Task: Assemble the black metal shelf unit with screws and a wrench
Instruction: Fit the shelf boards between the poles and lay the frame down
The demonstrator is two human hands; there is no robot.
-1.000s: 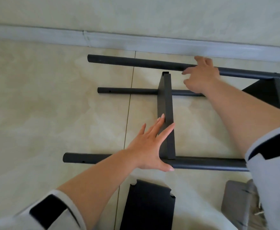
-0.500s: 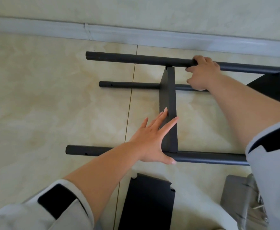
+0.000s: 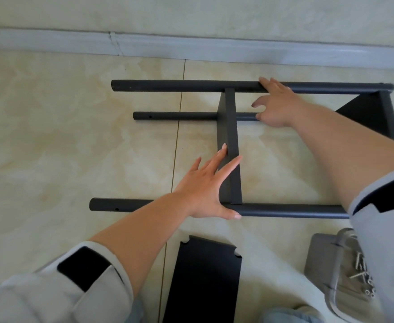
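We see the shelf frame [image 3: 228, 145] lying on the tiled floor [image 3: 74, 148] at centre. A loose black panel [image 3: 203, 280] lies at 6 o'clock. Our left hand [image 3: 205, 187] presses flat on the middle shelf; our right hand [image 3: 275, 103], fingers extended, rests on the far pole [image 3: 179, 86]. Screws [image 3: 361, 276] sit at 4 o'clock.

Lighting: we note bright, even daylight; soft faint shadows beneath the shelf frame [image 3: 228, 145]. Focus: sharp at frame, smeared below it. Distortion: baseboard [image 3: 191, 48] beyond frame bows.
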